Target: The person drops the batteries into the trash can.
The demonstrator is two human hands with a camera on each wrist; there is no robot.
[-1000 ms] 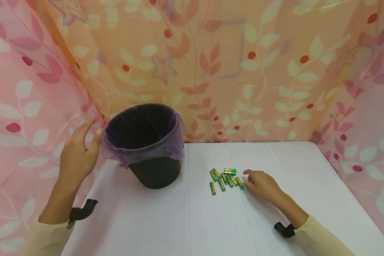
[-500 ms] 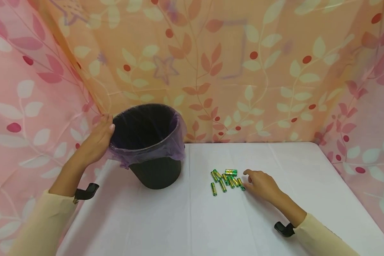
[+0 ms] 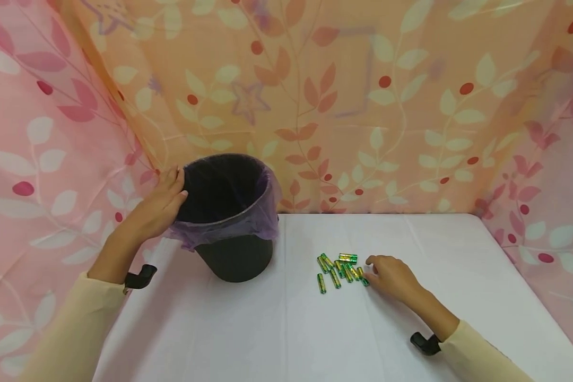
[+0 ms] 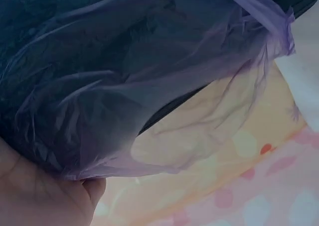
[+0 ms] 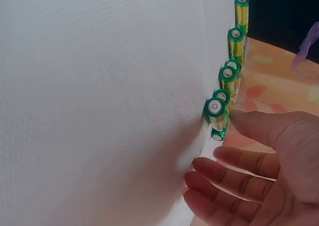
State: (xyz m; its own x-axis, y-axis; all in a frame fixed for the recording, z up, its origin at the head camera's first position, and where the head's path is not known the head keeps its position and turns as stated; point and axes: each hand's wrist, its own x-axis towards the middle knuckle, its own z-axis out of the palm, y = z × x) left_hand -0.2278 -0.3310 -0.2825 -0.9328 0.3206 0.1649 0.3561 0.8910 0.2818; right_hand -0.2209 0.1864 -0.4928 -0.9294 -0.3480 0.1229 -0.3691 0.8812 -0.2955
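Note:
A black bin (image 3: 234, 257) with a thin purple bag (image 3: 260, 223) folded over its rim stands at the left of the table. My left hand (image 3: 159, 207) rests against the left side of the rim, fingers mostly straight; in the left wrist view that hand (image 4: 45, 198) touches the bag's edge. Several green and gold batteries (image 3: 335, 278) lie in a loose cluster right of the bin. My right hand (image 3: 391, 276) is at the cluster's right edge with fingers relaxed. In the right wrist view its thumb comes right up to the nearest battery (image 5: 215, 109).
A white cloth covers the table (image 3: 286, 329). Patterned orange cloth (image 3: 305, 106) hangs behind it, with pink floral cloth (image 3: 24, 185) along the left and similar cloth on the right. A black wrist mount (image 3: 140, 277) sits on each forearm.
My left hand has moved right and come onto the bin's left rim from beside it. My right hand and the batteries have stayed in place; the head view shifts slightly.

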